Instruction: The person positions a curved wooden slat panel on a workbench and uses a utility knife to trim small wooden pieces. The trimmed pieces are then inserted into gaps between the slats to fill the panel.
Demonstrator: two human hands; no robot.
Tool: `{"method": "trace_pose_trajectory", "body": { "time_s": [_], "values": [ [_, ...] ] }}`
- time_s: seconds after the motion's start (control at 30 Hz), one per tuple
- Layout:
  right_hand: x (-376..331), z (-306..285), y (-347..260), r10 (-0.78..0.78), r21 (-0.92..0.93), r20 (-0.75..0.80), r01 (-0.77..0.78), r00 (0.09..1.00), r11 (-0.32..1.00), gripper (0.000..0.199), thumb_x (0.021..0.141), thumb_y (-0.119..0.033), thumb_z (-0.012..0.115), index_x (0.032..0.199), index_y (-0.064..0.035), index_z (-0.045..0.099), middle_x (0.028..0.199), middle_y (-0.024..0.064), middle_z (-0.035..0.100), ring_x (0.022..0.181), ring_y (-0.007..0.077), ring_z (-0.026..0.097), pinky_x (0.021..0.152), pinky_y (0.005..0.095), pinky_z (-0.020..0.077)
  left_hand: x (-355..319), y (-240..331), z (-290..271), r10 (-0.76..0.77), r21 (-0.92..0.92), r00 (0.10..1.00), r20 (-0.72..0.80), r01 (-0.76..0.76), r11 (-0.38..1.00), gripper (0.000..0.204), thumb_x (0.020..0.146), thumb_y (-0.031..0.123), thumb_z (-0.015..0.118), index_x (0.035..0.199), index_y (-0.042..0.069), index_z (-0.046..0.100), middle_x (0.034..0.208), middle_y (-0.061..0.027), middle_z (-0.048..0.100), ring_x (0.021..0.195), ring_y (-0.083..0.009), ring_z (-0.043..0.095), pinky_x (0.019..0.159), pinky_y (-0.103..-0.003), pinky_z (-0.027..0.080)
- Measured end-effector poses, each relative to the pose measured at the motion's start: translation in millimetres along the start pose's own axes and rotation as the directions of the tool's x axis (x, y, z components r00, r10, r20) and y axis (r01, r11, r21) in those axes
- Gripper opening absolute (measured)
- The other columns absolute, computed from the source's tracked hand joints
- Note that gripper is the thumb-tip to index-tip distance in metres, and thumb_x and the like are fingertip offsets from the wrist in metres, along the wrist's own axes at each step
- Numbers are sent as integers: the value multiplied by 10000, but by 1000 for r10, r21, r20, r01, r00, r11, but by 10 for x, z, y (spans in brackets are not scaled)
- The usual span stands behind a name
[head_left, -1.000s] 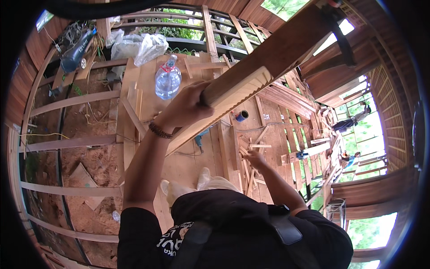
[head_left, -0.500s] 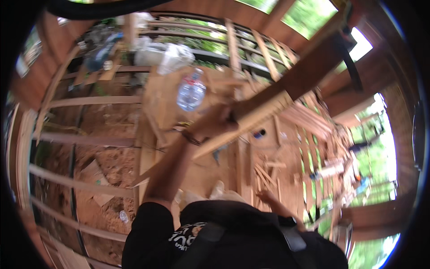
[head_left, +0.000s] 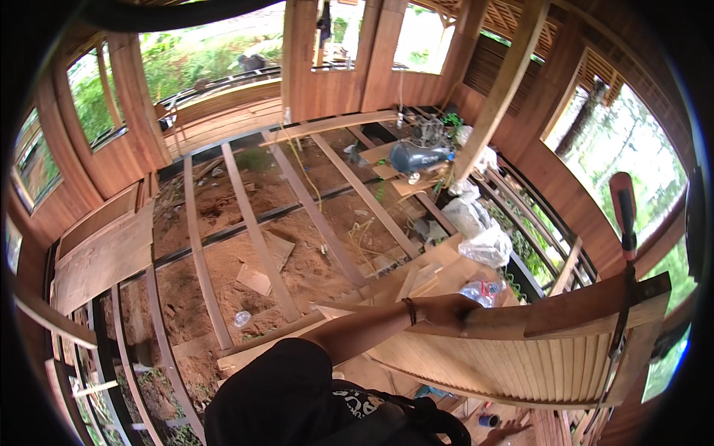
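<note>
Left grip [head_left: 448, 310] on slatted panel [head_left: 494, 364], arm [head_left: 372, 328] stretched rightward.

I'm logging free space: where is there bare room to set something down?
The wooden sheet between the left wall and floor joists looks bare; soil shows between the joists. Crowded: around the bottle, plastic bags and louvered panel in the left hand.

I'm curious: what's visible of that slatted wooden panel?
The slatted panel looks like bare wood: slim pale slats side by side in a frame, its upper rail partly darker brown. It sits tilted at lower right. The left hand grips the upper rail towards its left end; a red-handled clamp is at the right end. Any support underneath is unclear.
</note>
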State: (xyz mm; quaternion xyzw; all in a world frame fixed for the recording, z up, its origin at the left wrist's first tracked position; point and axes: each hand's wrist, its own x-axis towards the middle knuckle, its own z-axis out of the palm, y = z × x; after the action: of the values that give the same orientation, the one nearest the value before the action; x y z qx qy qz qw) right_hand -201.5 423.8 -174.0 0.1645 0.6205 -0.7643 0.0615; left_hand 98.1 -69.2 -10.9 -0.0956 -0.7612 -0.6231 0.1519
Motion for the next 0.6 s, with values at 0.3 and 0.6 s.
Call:
{"method": "trace_pose_trajectory", "body": {
  "time_s": [0.3, 0.6],
  "values": [
    [107, 826, -346, -27, 105, 82, 19, 996, 994, 598, 1038, -580, 443, 1358, -89, 564, 1093, 117, 644, 923, 266, 625, 765, 412, 535, -678, 379, -123, -316, 288, 875, -367, 430, 856, 637, 834, 406, 839, 1270, -1, 614, 1149, -178, 701, 1085, -329, 666, 957, -429, 510],
    [-163, 1236, -115, 9, 123, 137, -26, 990, 992, 631, 1036, -635, 391, 1329, -108, 578, 1036, 87, 632, 870, 237, 608, 721, 389, 525, -1483, -543, 41, -211, 267, 710, -672, 499, 825, 719, 804, 470, 855, 1287, 13, 583, 1267, -204, 637, 1200, -383, 613, 1001, -442, 488]
  ]
}}
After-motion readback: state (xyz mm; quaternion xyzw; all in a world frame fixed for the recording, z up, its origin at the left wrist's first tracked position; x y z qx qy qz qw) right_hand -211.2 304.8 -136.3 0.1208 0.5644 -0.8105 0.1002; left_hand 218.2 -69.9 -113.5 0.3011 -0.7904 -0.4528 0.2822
